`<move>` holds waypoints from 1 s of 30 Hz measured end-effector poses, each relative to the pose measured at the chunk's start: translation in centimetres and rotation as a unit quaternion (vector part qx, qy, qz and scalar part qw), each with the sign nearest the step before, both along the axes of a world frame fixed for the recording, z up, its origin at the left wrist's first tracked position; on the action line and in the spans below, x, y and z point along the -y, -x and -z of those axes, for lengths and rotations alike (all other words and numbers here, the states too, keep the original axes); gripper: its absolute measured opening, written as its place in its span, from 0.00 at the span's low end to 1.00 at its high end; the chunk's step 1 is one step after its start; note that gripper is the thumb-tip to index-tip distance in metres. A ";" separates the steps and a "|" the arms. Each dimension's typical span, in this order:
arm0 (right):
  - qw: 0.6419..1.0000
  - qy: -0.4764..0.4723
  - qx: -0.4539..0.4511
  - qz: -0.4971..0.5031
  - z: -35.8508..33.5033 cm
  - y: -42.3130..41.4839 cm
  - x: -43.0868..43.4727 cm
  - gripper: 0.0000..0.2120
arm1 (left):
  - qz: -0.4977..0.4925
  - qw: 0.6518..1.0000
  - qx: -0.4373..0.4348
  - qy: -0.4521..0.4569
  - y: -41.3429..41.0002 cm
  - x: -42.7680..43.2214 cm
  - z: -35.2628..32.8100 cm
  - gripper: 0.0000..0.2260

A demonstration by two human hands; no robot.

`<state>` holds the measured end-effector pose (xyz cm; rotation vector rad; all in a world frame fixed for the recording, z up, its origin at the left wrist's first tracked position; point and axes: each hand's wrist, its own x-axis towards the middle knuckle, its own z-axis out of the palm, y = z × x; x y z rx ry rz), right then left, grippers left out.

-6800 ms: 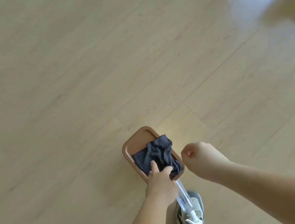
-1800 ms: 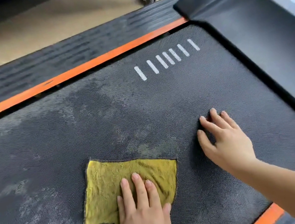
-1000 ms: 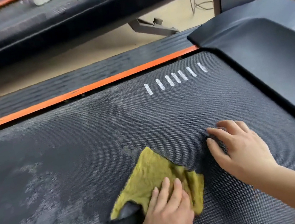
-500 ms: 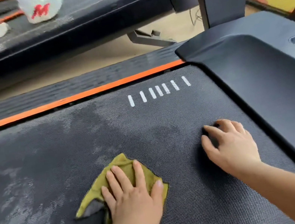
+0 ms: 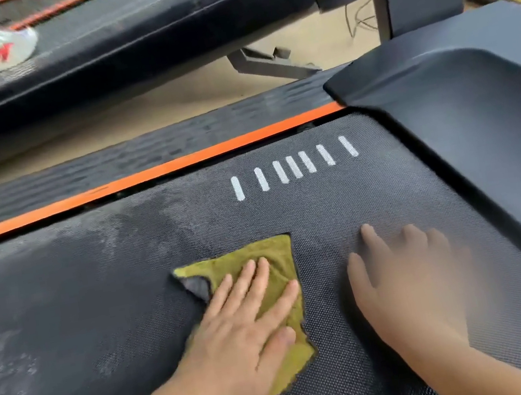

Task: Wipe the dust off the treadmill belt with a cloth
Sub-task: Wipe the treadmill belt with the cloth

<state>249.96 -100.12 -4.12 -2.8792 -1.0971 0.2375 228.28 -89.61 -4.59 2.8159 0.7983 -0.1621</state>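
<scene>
Rightward since half a second ago, the cloth point(image 5: 266, 267) now lies below the white stripes point(image 5: 294, 167) under the flat-fingered left hand point(image 5: 241, 333); right hand point(image 5: 407, 286) spread, blurred; mid-wipe on the belt point(image 5: 64, 319); dusty patches far left likely need the next pass.

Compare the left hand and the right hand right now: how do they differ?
The left hand presses flat on the yellow cloth; the right hand has only bare belt beneath it. The left hand looks sharp; the right hand is motion-blurred. Both are palm-down with fingers straight, gripping nothing.
</scene>
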 end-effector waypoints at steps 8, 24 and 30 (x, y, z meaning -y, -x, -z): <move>1.000 0.010 0.022 -0.001 0.6 -0.3 -0.3 0.33 | -0.267 0.960 -0.019 -0.079 -4.9 -5.2 1.5 0.30; 1.000 0.013 0.024 0.000 0.1 -0.1 -0.4 0.32 | -0.130 0.991 -0.029 -0.024 -4.4 -2.2 0.2 0.28; 1.000 0.007 0.028 0.006 0.1 0.0 -0.4 0.31 | 0.000 0.996 -0.079 0.038 -1.5 -7.3 -1.3 0.24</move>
